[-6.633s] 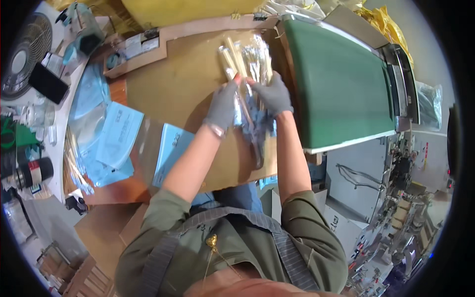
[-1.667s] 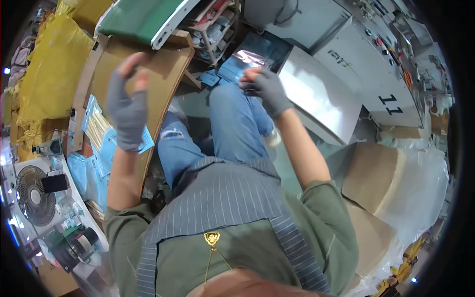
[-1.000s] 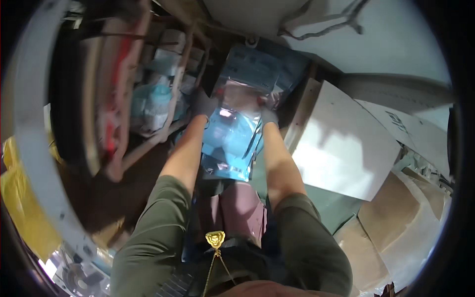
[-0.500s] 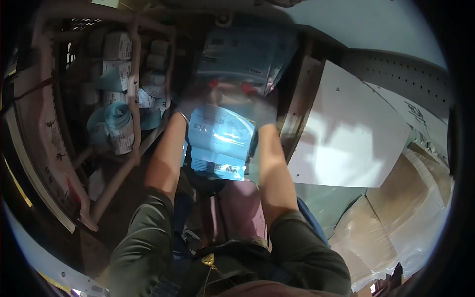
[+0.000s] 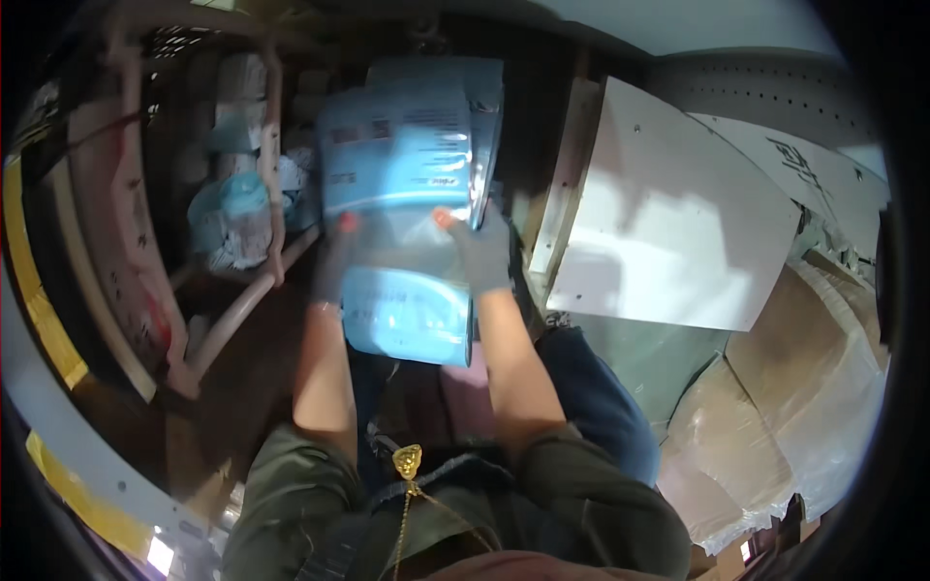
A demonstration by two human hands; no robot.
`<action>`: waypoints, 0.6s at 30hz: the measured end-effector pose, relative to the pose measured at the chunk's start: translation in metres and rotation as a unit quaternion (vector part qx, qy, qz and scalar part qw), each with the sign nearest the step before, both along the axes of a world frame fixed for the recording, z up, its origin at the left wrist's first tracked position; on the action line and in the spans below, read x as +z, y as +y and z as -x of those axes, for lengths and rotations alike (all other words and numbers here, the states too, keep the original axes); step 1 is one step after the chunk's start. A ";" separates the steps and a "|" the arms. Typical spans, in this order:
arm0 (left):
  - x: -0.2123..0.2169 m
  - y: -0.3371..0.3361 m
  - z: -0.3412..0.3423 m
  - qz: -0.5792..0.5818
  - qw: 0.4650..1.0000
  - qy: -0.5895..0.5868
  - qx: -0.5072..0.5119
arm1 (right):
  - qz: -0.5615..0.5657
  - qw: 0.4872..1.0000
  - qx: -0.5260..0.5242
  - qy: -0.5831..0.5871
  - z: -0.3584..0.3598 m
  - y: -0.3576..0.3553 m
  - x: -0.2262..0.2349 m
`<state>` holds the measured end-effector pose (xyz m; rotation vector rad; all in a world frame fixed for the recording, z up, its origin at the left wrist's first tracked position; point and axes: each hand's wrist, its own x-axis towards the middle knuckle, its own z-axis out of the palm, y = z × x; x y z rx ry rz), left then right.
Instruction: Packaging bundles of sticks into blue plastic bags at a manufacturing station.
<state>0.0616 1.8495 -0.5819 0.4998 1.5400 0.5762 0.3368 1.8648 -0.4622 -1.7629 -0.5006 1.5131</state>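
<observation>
Colours noted. The flat packet (image 5: 405, 315) is pale blue with a clear, whitish upper part. The stack of packets (image 5: 402, 145) above it is light blue, crossed by white bands with small dark print. Grey gloves with orange-red fingertips are worn on the left hand (image 5: 334, 261) and right hand (image 5: 477, 254). Olive-green sleeves (image 5: 291, 484) are seen below. The panel (image 5: 668, 232) is plain white. The rack tubes (image 5: 271, 174) are pinkish-beige. The cardboard (image 5: 823, 368) is brown.

Flat blue-and-clear packets (image 5: 405, 254), hand-held
</observation>
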 end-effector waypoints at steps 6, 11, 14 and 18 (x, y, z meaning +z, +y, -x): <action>-0.056 -0.027 -0.025 0.086 0.928 0.302 -0.202 | 0.196 0.946 0.093 -0.241 0.021 -0.066 -0.114; -0.074 -0.044 0.008 -0.065 0.997 0.000 -0.032 | 0.256 0.948 0.056 -0.180 0.009 -0.086 -0.098; -0.009 -0.010 -0.030 -0.015 0.996 -0.004 -0.091 | 0.238 0.950 0.027 -0.199 0.011 -0.100 -0.102; -0.023 -0.010 -0.016 0.002 0.997 -0.055 -0.062 | 0.261 0.942 0.038 -0.205 0.016 -0.096 -0.107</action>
